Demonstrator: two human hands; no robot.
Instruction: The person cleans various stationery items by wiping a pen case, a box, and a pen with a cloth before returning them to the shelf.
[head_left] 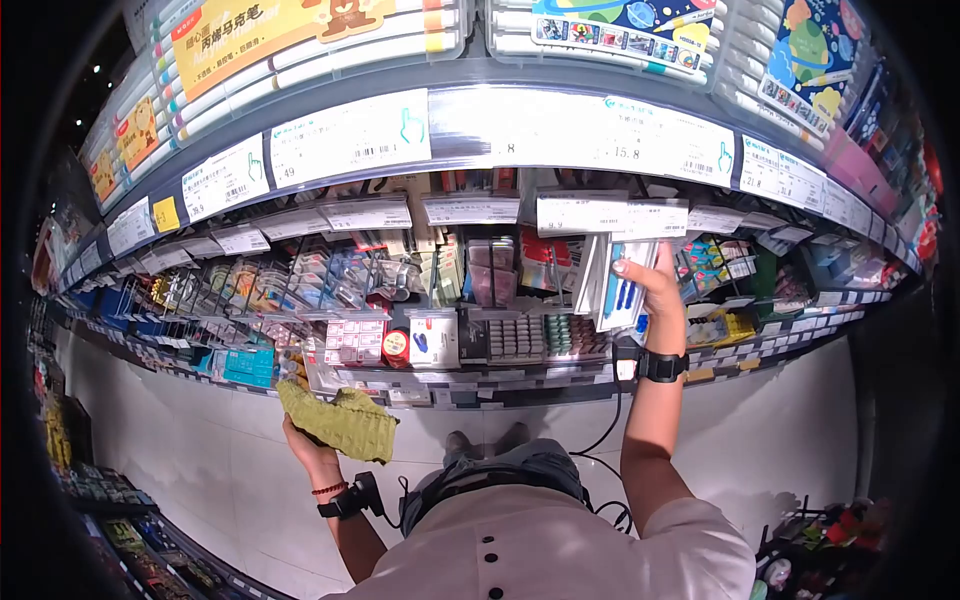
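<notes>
My left hand (312, 452) is low on the left, in front of the shelves, holding a crumpled yellow-green cloth (345, 425). The cloth hides most of its fingers. On the right, my right hand (658, 285) grips several flat white packs (612, 295) with blue pen-like items on the front one. The thumb presses on the front pack, while the other fingers are largely hidden. These packs are tilted, just below a price label (585, 215) on the rack.
Boxed marker sets (330, 45) fill the top shelf, above a strip of price labels (350, 137). Hooks with hanging packs (250, 285) are to the left. Small boxes (515, 338) line a lower shelf. A black cable (612, 420) hangs from my right wrist.
</notes>
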